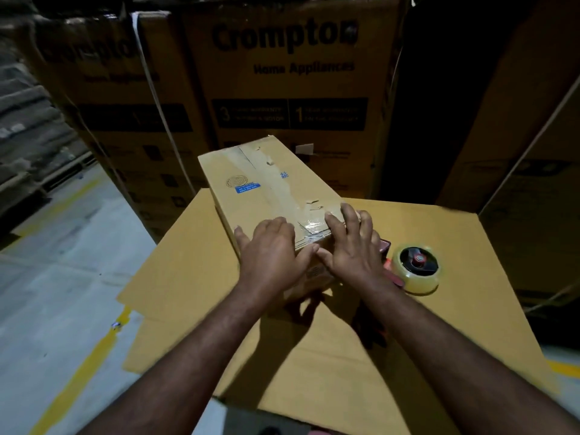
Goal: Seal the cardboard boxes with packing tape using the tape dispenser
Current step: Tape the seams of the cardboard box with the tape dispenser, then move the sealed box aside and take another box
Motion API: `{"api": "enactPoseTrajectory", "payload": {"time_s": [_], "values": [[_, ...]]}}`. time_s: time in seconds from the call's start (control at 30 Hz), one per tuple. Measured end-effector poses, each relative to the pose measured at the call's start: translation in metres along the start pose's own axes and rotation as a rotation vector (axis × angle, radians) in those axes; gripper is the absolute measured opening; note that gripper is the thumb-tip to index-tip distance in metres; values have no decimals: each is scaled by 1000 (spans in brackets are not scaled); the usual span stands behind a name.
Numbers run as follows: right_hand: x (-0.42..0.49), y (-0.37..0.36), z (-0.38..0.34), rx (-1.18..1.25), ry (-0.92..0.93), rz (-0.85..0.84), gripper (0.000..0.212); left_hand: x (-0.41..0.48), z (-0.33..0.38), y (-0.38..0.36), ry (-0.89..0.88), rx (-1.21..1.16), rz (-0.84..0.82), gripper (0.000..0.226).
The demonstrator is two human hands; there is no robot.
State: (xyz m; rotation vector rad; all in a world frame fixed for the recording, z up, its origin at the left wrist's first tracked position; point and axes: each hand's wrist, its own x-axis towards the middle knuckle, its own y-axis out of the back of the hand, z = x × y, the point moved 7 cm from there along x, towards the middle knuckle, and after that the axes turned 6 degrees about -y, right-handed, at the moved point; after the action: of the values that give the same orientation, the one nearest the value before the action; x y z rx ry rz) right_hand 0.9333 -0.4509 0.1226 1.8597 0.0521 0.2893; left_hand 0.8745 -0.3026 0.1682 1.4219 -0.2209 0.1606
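Left hand: the left hand (272, 253) lies flat on the near end of the small cardboard box (270, 186), fingers straight and spread, pressing down on the top and gripping nothing.
Right hand: the right hand (350, 246) also lies flat on the near end of the box, fingers extended over the top edge, thumb pointing toward the left hand; the two thumbs almost meet.
Tape strip: a strip of clear packing tape (276, 186) runs lengthwise along the box top, wrinkled and glossy at the near end between the two hands.
Small box: closed, long and narrow, set at an angle on the large flat cardboard sheet (345, 356), with a blue sticker (248, 188) and a round stamp on its top.
Tape dispenser: the tape dispenser (416, 271) with its clear roll lies on the sheet just right of the right hand, red parts showing at its hub; neither hand touches it.
Surroundings: tall printed cartons (282, 73) reading "Crompton Home Appliances" stand behind; a grey floor (62, 277) with yellow lines lies to the left.
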Motion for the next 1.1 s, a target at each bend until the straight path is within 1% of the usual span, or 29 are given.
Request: {"api": "enactPoseTrajectory", "payload": {"time_s": [0.07, 0.13, 0.17, 0.23, 0.33, 0.43, 0.47, 0.53, 0.6, 0.63, 0.73, 0.8, 0.93, 1.1], "values": [[-2, 2, 1, -45, 40, 11, 82, 5, 6, -4, -47, 23, -33, 61], [-4, 5, 1, -126, 72, -14, 87, 5, 14, -14, -162, 109, -135, 66], [-4, 7, 1, -173, 84, -29, 91, 4, 16, -17, -197, 128, -172, 65], [-5, 15, -1, -255, 89, -51, 97, 4, 15, -18, -209, 105, -210, 63], [-9, 28, -21, -276, 136, -25, 99, 7, 15, -10, -210, -13, -244, 57], [-13, 22, -51, -239, 241, -99, 107, 11, 6, -2, -129, -271, -251, 52], [-14, 16, -56, -233, 249, -132, 109, 13, 0, -1, -104, -286, -248, 52], [-11, 10, -59, -213, 229, -171, 107, 20, -12, -7, -82, -193, -268, 60], [-8, 12, -58, -194, 235, -172, 98, 31, -21, -15, -94, -105, -300, 69], [-8, 13, -58, -192, 246, -172, 96, 38, -25, -17, -107, -79, -307, 70], [-6, 16, -61, -207, 253, -192, 100, 66, -35, -24, -149, 38, -327, 67], [-7, 15, -63, -218, 240, -196, 100, 90, -50, -32, -119, 109, -354, 69], [-10, 14, -59, -185, 193, -182, 99, 150, -103, -41, 30, 146, -393, 71], [-10, 9, -52, -126, 150, -154, 93, 218, -158, -48, 77, 136, -437, 66]]}}
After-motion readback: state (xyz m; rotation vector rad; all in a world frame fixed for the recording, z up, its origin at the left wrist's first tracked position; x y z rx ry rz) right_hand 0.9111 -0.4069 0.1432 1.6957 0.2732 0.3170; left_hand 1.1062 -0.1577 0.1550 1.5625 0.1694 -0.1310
